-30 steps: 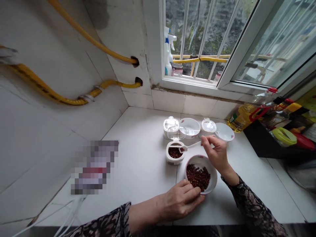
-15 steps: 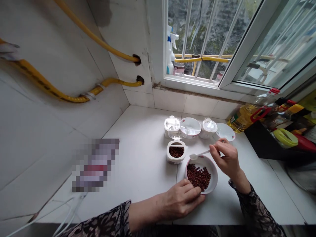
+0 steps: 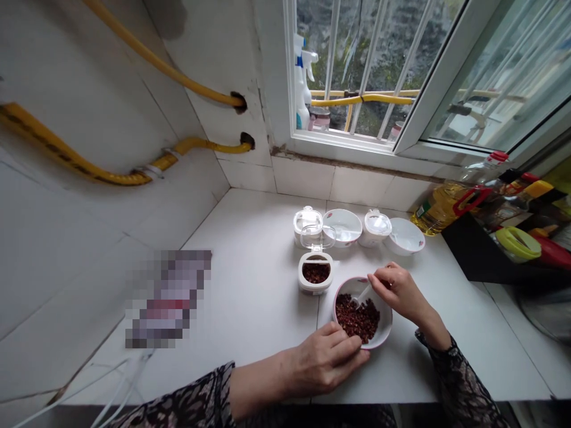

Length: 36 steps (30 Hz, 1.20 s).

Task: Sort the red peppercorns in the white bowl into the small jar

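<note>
A white bowl (image 3: 384,324) with a pink rim holds dark red peppercorns (image 3: 357,321). My left hand (image 3: 328,359) grips the bowl's near left rim. Between the fingers of my right hand (image 3: 397,288) is the handle of a small white spoon (image 3: 364,292). The spoon slants down into the bowl, its tip among the peppercorns. Just behind and left of the bowl stands a white seasoning jar (image 3: 316,288), its clear lid (image 3: 319,237) flipped up. More dark red peppercorns lie inside that jar.
Along the back stand two lidded jars (image 3: 307,223) (image 3: 377,227) and two white bowls (image 3: 342,228) (image 3: 407,236). An oil bottle (image 3: 439,205) and a black rack (image 3: 473,258) of bottles are at the right. A blurred packet (image 3: 172,300) and white cables (image 3: 118,380) lie left.
My right hand has lowered, bringing the spoon from above the bowl's far rim down into the peppercorns. My left hand keeps its hold on the bowl. The view has shifted slightly.
</note>
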Each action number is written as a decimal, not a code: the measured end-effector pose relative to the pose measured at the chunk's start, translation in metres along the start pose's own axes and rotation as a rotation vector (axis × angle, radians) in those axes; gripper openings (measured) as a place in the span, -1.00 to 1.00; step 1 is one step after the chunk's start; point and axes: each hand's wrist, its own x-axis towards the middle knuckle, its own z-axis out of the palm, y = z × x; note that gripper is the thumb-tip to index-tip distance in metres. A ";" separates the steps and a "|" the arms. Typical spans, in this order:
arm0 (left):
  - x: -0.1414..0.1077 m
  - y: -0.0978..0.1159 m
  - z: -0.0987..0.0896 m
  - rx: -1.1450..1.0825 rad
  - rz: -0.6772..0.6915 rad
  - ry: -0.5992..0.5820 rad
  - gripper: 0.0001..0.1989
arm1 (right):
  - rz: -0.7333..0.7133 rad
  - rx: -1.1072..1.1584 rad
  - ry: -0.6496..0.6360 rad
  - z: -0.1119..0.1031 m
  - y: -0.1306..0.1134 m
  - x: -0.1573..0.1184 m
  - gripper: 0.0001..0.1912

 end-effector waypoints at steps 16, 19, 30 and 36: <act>0.004 0.000 -0.002 -0.010 -0.012 0.019 -0.82 | 0.308 0.358 0.042 0.000 0.006 -0.003 -0.51; 0.004 0.000 -0.002 -0.026 -0.012 0.039 -0.81 | 0.328 0.413 0.019 0.002 0.005 -0.002 -0.52; 0.003 0.000 -0.001 -0.018 -0.012 0.042 -0.86 | 0.404 0.546 0.136 0.007 0.001 0.003 -0.47; 0.005 0.000 -0.001 -0.039 -0.023 0.107 -0.83 | 0.072 0.243 0.441 -0.006 -0.033 0.027 -0.62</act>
